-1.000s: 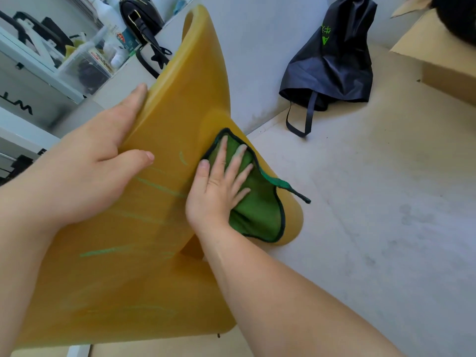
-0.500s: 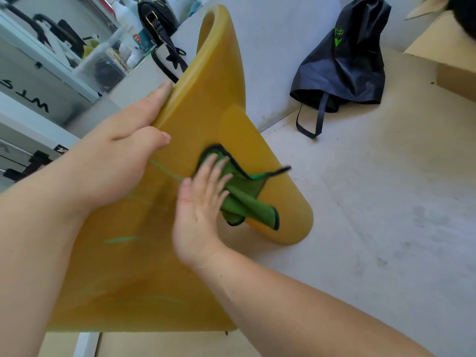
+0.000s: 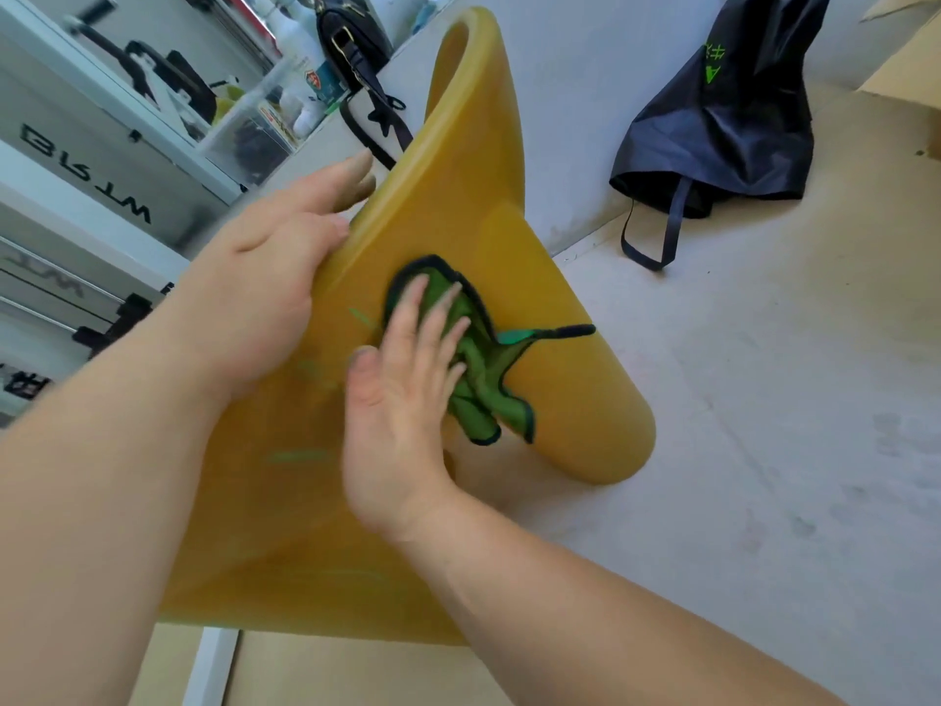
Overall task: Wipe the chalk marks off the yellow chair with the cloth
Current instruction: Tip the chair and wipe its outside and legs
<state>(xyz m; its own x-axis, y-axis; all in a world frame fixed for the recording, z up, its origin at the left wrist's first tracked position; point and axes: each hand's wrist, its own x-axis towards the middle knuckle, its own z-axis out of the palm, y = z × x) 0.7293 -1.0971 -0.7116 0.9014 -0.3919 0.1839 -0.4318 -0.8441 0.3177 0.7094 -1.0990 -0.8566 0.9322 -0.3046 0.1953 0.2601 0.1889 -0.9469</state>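
Note:
The yellow chair (image 3: 473, 160) lies tipped on the floor, its curved plastic surface facing me. My left hand (image 3: 265, 267) grips the chair's left edge, fingers wrapped over the rim. My right hand (image 3: 407, 379) presses flat on a bunched green cloth (image 3: 483, 379) with dark trim, against the middle of the chair. Faint green chalk marks (image 3: 295, 456) streak the surface to the left of the cloth, and a short one (image 3: 364, 318) lies just beside my fingertips.
A black bag (image 3: 723, 119) with a strap leans on the wall at the right. A black handbag (image 3: 351, 38) and clear containers sit on a ledge behind the chair. Shelving (image 3: 76, 160) runs along the left. A cardboard box (image 3: 906, 79) sits at the far right on the pale floor.
The cloth has gone from spread flat to crumpled as my right hand slid it left and up across the chair. My left hand shifted up along the chair's edge.

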